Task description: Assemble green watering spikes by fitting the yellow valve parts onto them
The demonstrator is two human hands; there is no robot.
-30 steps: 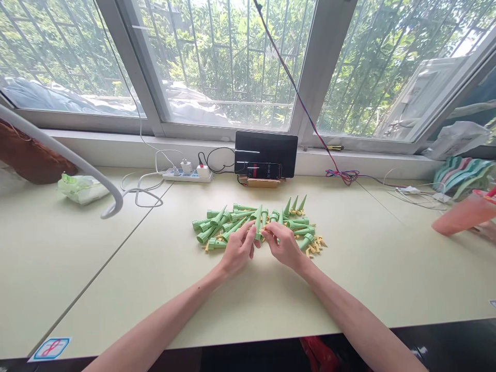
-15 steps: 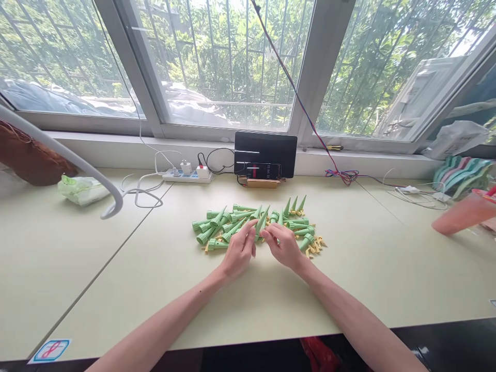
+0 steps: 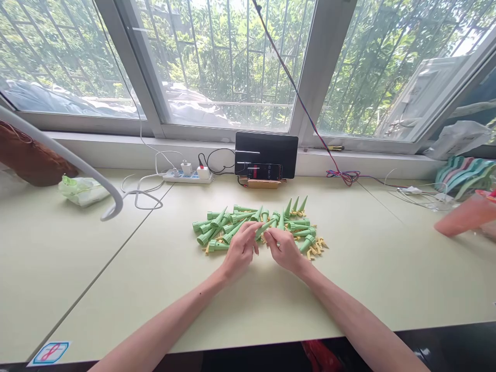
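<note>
My left hand (image 3: pixel 243 245) is closed on a green plastic cone-shaped spike (image 3: pixel 265 227), whose tip slants up to the right. Close beside it, my right hand (image 3: pixel 284 247) has thumb and index finger pinched near the spike's lower side; whatever sits between those fingers is too small to make out. Around and behind both hands lies a pile of similar green spikes (image 3: pixel 212 226) with wide collared ends, most on their sides. Three green spikes (image 3: pixel 296 204) stand upright at the back right. Small yellow pegs (image 3: pixel 318 247) lie right of my right hand and among the spikes.
Behind the pile, a black tablet (image 3: pixel 266 147) and a phone (image 3: pixel 264 171) lean on a stand. A power strip (image 3: pixel 188 175) with white cables lies to their left. A white curved tube (image 3: pixel 112 206) reaches in from the left; a reddish cup (image 3: pixel 465 214) is at right.
The green spike in my left hand has tilted from nearly upright to slanting right. Both hands stay almost in the same place.
</note>
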